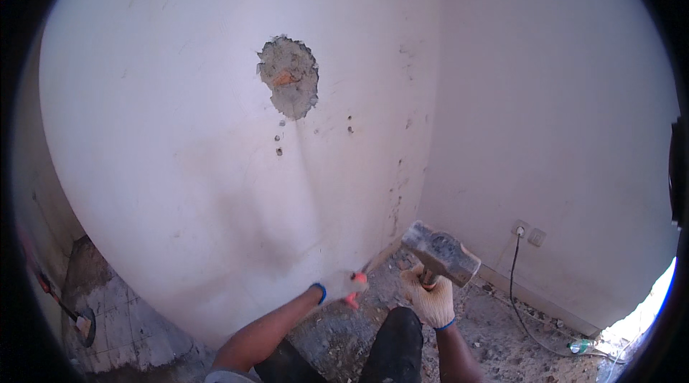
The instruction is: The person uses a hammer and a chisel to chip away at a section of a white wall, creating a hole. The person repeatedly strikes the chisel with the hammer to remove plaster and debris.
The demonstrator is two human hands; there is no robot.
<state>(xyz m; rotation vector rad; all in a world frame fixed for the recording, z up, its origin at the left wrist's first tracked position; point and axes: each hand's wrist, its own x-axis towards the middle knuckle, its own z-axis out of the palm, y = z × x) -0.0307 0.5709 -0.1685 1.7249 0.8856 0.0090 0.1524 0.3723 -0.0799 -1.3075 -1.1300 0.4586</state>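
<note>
My right hand (432,301), in a cream knitted glove with a blue cuff edge, is closed round the handle of a sledgehammer (443,253) just below its head. The heavy, dusty grey head is raised above the floor at the right. Low beside the white wall, my left hand (343,288) wears a similar glove and is blurred. Closed fingers there hold a red-handled tool (352,300), whose exact kind is unclear. Higher up, the white wall (179,96) has a rough patch of broken plaster (291,82), with grey and a bit of orange-red showing.
Small holes (278,145) dot the wall below the patch. Rubble (337,333) covers the floor around my knees. On the right wall, a black cable (512,268) hangs from a socket (520,228) and runs past a green-tinged plastic bottle (581,346). A dark cord (64,308) lies far left.
</note>
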